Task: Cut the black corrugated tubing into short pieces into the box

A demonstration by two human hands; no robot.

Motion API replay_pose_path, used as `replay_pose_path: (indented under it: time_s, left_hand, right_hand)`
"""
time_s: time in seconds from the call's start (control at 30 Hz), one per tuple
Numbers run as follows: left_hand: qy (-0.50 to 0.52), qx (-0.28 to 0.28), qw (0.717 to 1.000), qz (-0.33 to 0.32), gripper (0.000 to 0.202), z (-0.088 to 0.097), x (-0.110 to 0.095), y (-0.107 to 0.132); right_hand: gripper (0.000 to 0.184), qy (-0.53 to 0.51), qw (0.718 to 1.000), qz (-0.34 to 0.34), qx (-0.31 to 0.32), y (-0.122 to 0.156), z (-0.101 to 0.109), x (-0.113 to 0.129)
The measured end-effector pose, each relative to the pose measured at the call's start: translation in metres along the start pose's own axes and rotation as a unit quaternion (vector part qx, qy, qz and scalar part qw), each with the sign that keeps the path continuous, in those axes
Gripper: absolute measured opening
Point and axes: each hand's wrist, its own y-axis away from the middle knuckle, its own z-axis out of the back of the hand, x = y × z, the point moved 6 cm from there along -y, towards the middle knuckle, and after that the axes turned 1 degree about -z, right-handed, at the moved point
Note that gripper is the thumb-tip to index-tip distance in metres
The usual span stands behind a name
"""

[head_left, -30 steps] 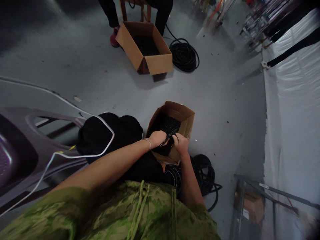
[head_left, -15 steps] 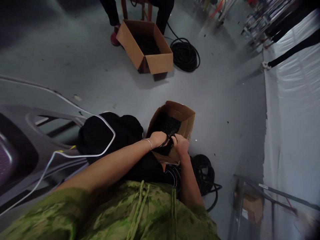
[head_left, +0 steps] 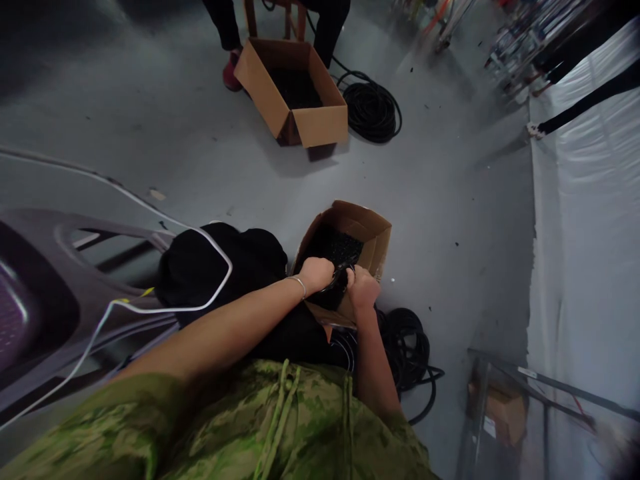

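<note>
Both my hands meet over an open cardboard box (head_left: 376, 235) standing on the floor in front of my knees. My left hand (head_left: 316, 273), with a bracelet on the wrist, is closed round a black cable (head_left: 334, 281). My right hand (head_left: 363, 289) is closed on the same cable, right beside the left. The box is filled with small black pieces (head_left: 335, 245). A coil of black cable (head_left: 407, 343) lies on the floor just below my right arm.
A second open cardboard box (head_left: 295, 93) and another black cable coil (head_left: 371, 110) sit farther off, by another person's legs (head_left: 223, 30) and a wooden stool. A grey plastic chair (head_left: 60, 280) with a white cord is at the left. White sheeting (head_left: 585, 220) covers the right.
My hands have drawn slightly closer together over the box, still gripping the cable. The view has shifted a little.
</note>
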Motion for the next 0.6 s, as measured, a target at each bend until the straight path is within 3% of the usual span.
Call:
replay_pose_path:
  time_s: [0.23, 0.6]
  left_hand:
    - [-0.02, -0.03, 0.999, -0.036, 0.044, 0.0, -0.003, 0.002]
    - [-0.034, -0.008, 0.999, -0.031, 0.03, -0.002, -0.006, 0.002]
  right_hand:
    - [0.037, -0.106, 0.991, 0.045, -0.066, 0.003, -0.001, -0.011]
    - [0.036, 0.015, 0.997, 0.056, -0.052, 0.008, -0.006, 0.0]
